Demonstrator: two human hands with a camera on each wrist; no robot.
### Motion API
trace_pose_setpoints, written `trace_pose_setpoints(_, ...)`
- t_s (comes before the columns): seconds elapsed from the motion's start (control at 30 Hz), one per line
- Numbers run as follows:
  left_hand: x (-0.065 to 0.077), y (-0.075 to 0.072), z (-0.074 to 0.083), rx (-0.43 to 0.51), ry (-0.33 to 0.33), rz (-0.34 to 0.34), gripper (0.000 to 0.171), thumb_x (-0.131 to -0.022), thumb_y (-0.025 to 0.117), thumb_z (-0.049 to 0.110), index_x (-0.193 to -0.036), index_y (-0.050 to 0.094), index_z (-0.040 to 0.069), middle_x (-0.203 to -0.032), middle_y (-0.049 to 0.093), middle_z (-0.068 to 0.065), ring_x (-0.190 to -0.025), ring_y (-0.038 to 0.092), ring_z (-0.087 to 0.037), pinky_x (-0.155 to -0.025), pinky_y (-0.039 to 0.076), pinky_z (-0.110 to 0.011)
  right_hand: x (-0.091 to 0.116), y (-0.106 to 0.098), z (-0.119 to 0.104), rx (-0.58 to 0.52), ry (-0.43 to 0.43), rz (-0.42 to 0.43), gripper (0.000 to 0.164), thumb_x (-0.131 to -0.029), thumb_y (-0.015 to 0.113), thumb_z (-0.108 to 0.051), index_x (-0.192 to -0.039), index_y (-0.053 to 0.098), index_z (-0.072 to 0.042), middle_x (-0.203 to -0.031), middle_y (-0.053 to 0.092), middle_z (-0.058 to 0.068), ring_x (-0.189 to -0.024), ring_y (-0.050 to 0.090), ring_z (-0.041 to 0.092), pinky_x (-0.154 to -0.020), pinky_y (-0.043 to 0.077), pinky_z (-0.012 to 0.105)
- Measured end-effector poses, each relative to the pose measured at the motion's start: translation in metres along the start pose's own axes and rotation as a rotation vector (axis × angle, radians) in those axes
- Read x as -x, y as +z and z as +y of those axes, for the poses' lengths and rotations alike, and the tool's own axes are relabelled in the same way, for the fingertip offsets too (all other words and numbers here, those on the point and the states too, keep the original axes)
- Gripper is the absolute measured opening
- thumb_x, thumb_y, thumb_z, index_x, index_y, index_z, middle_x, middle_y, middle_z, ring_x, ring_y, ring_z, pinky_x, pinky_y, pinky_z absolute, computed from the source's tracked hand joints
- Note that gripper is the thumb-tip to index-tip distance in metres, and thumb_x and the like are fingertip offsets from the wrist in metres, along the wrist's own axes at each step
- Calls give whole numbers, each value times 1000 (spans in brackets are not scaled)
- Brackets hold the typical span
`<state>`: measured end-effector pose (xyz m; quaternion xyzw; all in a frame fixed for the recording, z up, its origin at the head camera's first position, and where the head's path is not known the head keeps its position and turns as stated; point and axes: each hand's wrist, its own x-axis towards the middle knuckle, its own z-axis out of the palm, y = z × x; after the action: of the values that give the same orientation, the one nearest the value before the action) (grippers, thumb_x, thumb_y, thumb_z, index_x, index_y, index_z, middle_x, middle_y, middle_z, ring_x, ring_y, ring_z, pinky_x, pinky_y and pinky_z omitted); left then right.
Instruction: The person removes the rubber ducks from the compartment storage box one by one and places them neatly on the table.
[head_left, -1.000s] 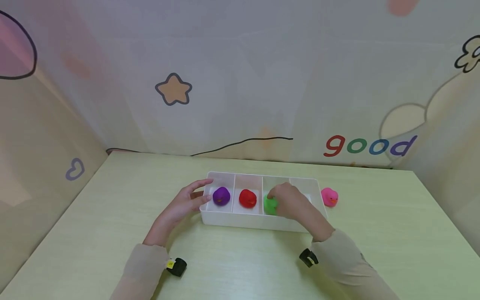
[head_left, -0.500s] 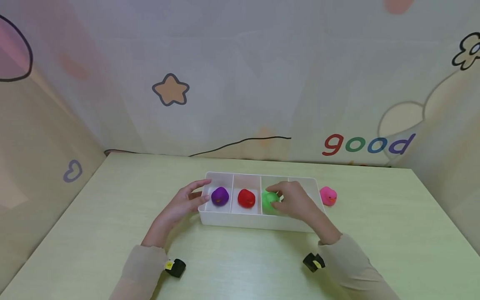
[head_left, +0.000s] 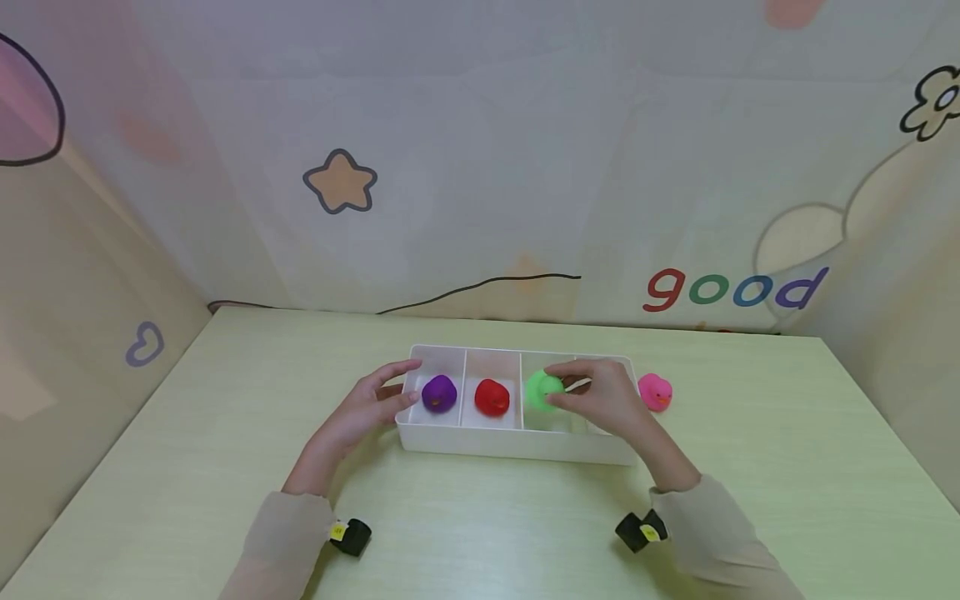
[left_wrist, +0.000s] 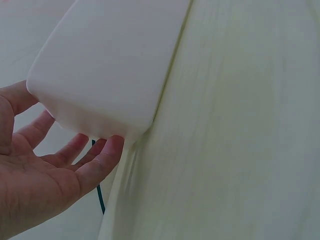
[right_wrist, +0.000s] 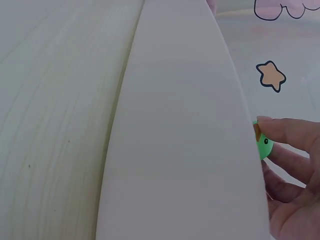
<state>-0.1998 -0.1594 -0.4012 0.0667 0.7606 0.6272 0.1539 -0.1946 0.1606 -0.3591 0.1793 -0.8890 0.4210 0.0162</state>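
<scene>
A white divided box [head_left: 517,444] stands on the table, a purple toy duck [head_left: 439,393] in its leftmost compartment and a red toy duck [head_left: 492,398] in the one beside it. My right hand [head_left: 606,396] pinches a green toy duck [head_left: 542,390] between thumb and fingers over the third compartment. In the right wrist view, the duck's head [right_wrist: 265,142] shows past the box wall, the rest hidden. My left hand [head_left: 375,398] grips the box's left end. Its fingertips [left_wrist: 114,145] rest on the outer end wall in the left wrist view.
A pink toy duck [head_left: 656,392] sits on the pale table [head_left: 480,525] just outside the box's right end. Behind the table hangs a printed cloth backdrop [head_left: 480,167]. The right hand partly covers the fourth compartment.
My right hand has drawn slightly back and to the right. The green duck in its fingers now sits higher and farther back than before. My left hand stays at the box's end.
</scene>
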Motion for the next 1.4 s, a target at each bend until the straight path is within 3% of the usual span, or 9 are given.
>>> trace_pose_setpoints(0.37, 0, 0, 1, 3, -12, 2, 55, -87, 62, 22, -137, 40, 18, -147, 25, -8, -129, 34, -34, -93, 43, -45, 9, -21, 1, -128, 80, 71, 37, -72, 76, -5, -105, 65, 6, -99, 66, 19, -84, 64, 27, -69, 53, 21)
trace_pose_setpoints(0.9, 0, -1, 1, 0, -12, -5, 55, -87, 61, 23, -138, 39, 18, -146, 26, -7, -128, 35, -33, -93, 43, -44, 29, -62, 15, -88, 185, 140, 44, -76, 74, -18, -114, 62, 2, -105, 64, 20, -76, 65, 9, -63, 52, 22)
trace_pose_setpoints(1.23, 0, -1, -1, 4, 4, -16, 56, -88, 61, 22, -138, 38, 16, -146, 28, -10, -125, 40, -33, -91, 45, -42, 41, -85, 34, 11, 199, 221, 48, -78, 72, -25, -115, 61, 2, -106, 63, 21, -75, 61, 0, -66, 50, 15)
trace_pose_setpoints(1.4, 0, -1, 0, 9, 7, -21, 55, -88, 60, 21, -138, 38, 15, -146, 27, -11, -125, 39, -34, -91, 45, -42, 46, -95, 51, -19, 209, 274, 46, -76, 74, -26, -111, 63, 2, -99, 67, 13, -74, 59, -3, -64, 49, 13)
